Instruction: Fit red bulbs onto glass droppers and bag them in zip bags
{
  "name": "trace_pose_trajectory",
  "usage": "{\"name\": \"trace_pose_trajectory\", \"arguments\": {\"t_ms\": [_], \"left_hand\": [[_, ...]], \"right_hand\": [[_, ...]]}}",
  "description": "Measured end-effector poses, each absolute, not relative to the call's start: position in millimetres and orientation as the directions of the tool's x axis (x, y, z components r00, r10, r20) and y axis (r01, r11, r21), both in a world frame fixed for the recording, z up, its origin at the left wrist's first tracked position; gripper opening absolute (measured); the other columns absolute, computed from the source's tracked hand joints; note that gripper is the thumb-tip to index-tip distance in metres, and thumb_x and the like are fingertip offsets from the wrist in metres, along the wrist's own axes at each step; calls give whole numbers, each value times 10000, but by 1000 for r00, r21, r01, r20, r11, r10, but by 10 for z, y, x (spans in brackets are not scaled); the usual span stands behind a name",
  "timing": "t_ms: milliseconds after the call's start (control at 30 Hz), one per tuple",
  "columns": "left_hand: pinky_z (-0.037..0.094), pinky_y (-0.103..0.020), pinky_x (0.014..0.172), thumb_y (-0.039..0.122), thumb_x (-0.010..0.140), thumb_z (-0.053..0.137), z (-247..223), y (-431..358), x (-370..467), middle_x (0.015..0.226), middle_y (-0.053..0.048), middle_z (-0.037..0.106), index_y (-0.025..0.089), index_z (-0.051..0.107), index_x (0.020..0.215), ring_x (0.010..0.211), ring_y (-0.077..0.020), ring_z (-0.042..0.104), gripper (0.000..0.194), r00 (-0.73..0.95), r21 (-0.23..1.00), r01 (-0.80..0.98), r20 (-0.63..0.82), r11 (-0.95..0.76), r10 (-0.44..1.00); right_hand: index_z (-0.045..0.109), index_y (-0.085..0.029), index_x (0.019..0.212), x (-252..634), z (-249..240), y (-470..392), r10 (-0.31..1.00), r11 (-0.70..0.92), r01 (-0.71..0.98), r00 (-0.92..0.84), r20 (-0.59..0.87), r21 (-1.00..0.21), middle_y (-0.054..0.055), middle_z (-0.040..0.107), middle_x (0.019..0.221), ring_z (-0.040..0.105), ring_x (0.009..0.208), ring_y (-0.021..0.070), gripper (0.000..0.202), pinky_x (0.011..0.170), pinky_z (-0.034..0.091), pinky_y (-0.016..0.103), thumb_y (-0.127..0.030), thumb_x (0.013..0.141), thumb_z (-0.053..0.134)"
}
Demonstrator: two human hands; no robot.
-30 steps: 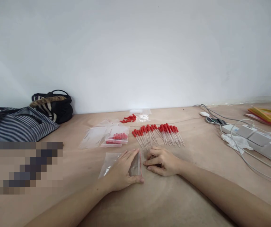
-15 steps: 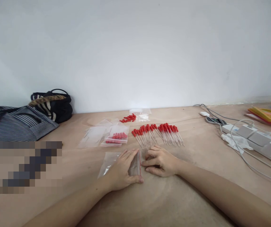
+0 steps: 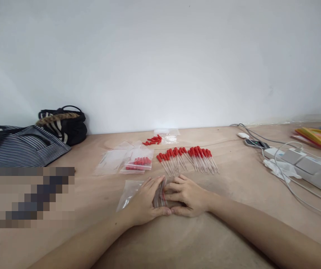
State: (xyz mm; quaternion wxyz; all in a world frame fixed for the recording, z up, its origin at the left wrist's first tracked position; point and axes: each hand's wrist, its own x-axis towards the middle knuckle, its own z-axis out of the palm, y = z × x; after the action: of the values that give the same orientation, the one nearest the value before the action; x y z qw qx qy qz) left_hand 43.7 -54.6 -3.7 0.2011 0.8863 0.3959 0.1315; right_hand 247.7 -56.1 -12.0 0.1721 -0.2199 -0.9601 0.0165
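Note:
A clear zip bag (image 3: 158, 198) with a red line along its mouth lies flat on the table in front of me. My left hand (image 3: 143, 200) rests over it, fingers at the far end of the mouth and thumb at the near end, holding it. From the right, my right hand (image 3: 187, 196) has curled fingertips on the bag's lip, which bends there. The two thumbs meet at the near edge. Just beyond lie two groups of droppers, the left group (image 3: 173, 158) and the right group (image 3: 201, 158), with red rubber bulbs and clear tubes.
Zip bags holding red bulbs (image 3: 139, 162) lie beyond my left hand. Loose red bulbs (image 3: 152, 140) sit near the wall. Striped bag (image 3: 25, 147) and black bag (image 3: 73, 129) stand left. Power strip (image 3: 311, 164), cables and yellow items (image 3: 317, 136) are at right.
My right hand has moved left onto the bag's lip, its thumb now meeting my left thumb. The mouth line, straight before, is now bent. My left hand has stayed in place.

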Motion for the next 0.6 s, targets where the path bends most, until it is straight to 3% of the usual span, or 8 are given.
{"name": "trace_pose_trajectory", "arguments": {"t_ms": [200,333,433,500,600], "left_hand": [[288,-520,994,603,633,611,-15,-568,426,1366,-150,362,179,243,1348,1241,-342,324,909,614,541,645,51,-539,787],[304,-503,993,599,592,648,70,-587,359,1402,-137,301,215,162,1374,1247,-335,320,997,644,604,602,19,-522,764],[296,-511,995,591,574,666,114,-587,313,1419,-135,265,225,142,1379,1261,-340,293,1028,665,587,611,-17,-531,747],[292,-503,1001,586,584,663,109,-580,298,1421,-125,264,228,157,1374,1269,-332,279,1005,658,572,622,-13,-535,753],[294,-468,1013,588,636,621,66,-560,286,1419,-124,272,202,162,1371,1274,-307,280,949,657,601,597,13,-531,754]], "right_hand": [[527,-179,1089,2453,-91,-584,457,889,423,-848,268,-175,56,576,1097,431,912,188,355,747,288,327,-391,809,475],[546,-182,1007,2473,-80,-569,491,868,445,-835,248,-220,76,530,1170,418,956,208,351,740,285,328,-446,780,503],[484,-187,1155,2492,-87,-550,502,857,443,-831,239,-262,85,560,1117,411,964,215,494,745,275,332,-493,768,513],[354,-214,1297,2502,-92,-539,497,858,431,-835,238,-280,76,579,1097,407,960,217,618,751,263,336,-489,769,520],[244,-261,1361,2519,-92,-524,484,864,418,-843,236,-280,69,582,1119,395,967,222,682,764,245,345,-480,778,522]]}}
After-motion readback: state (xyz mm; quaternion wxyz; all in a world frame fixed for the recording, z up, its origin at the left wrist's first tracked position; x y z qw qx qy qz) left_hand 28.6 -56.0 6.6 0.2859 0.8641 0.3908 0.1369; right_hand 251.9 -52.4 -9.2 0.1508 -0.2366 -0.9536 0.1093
